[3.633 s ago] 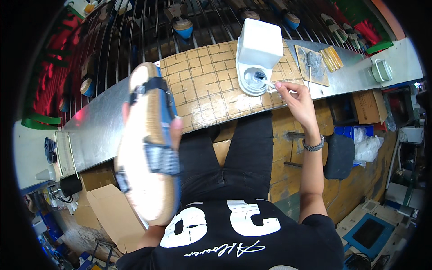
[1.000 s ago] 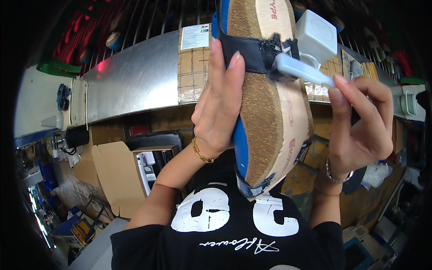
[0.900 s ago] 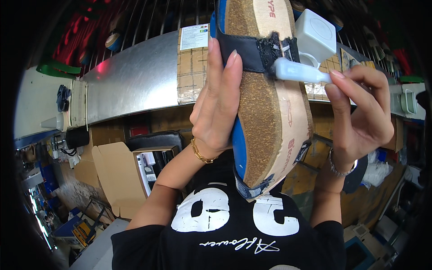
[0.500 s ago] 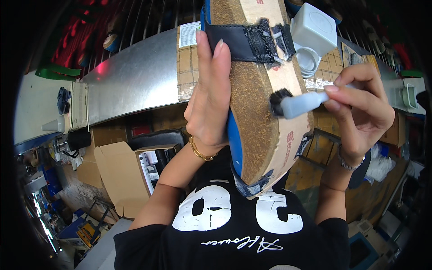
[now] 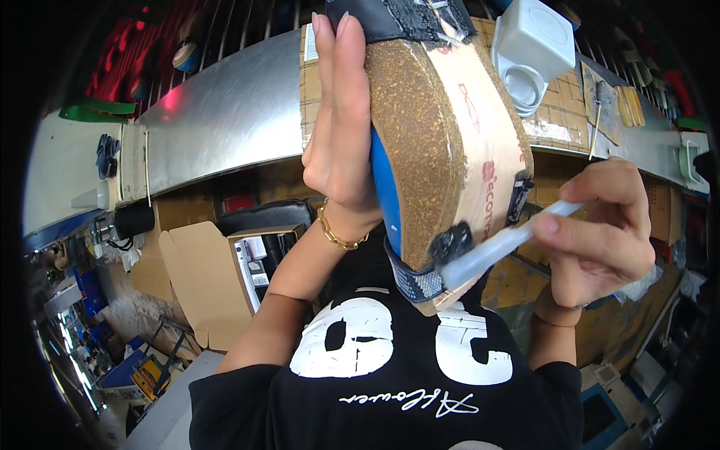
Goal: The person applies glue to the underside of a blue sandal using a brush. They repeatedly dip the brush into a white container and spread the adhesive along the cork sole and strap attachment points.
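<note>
**Fingers flat along a sandal, others pinching a brush**

The left hand bears the sandal up in front of the chest, its long fingers together along the left flank; the thumb is hidden, so how tightly it closes cannot be told. The sandal sits over a blue form, underside showing, and looks stiff and fairly light. The cork flank seems a dry, sure place to hold; the rough dark ends of the black strap may be tacky and are better avoided. The brush's dark bristles appear to touch the underside just beside the patterned strap. Its smooth handle, probably light but slippery if wet, is nipped between thumb and fingertips of the right hand.

Containers, again from the left: an open cardboard box holds a white labelled packet and dark items. The white pot on the bench has a round cup at its foot, contents unclear. Into the pale green container at far right, one cannot see.
</note>
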The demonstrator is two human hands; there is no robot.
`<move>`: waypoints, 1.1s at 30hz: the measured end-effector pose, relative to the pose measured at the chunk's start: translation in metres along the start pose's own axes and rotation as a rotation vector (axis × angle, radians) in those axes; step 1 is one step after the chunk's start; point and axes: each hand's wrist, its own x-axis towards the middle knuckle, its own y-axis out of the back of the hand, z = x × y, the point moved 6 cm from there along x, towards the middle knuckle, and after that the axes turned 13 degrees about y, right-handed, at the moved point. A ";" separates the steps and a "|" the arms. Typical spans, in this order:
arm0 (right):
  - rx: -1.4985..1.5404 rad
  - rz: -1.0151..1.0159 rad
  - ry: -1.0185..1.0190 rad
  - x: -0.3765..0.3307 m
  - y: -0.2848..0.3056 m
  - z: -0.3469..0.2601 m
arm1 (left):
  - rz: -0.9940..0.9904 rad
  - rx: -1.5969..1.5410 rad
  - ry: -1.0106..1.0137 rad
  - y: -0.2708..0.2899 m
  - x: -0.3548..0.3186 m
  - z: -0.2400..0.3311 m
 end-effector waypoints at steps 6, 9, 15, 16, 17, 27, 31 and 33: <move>0.168 -0.019 -0.033 0.010 0.004 0.007 | -0.040 -0.638 0.848 -0.007 -0.015 -0.036; 0.013 0.096 -0.082 0.019 0.000 0.030 | -0.049 -0.153 0.322 -0.009 -0.011 -0.017; 0.154 0.117 -0.295 0.000 -0.010 0.019 | -0.072 0.150 0.059 -0.003 -0.002 -0.020; 0.186 0.108 -0.353 0.000 -0.009 0.015 | -0.087 0.180 0.022 -0.005 -0.001 -0.019; 0.201 0.115 -0.356 0.003 -0.008 0.012 | -0.094 0.219 -0.014 -0.005 0.000 -0.018; -0.107 0.057 -0.046 0.022 -0.009 -0.005 | -0.064 0.303 -0.001 -0.002 0.003 -0.009; -0.096 0.057 0.044 0.020 -0.008 -0.004 | -0.064 0.294 0.003 0.000 0.003 -0.011; -0.024 0.024 0.009 0.020 -0.009 0.000 | -0.069 0.281 -0.003 0.000 0.003 -0.009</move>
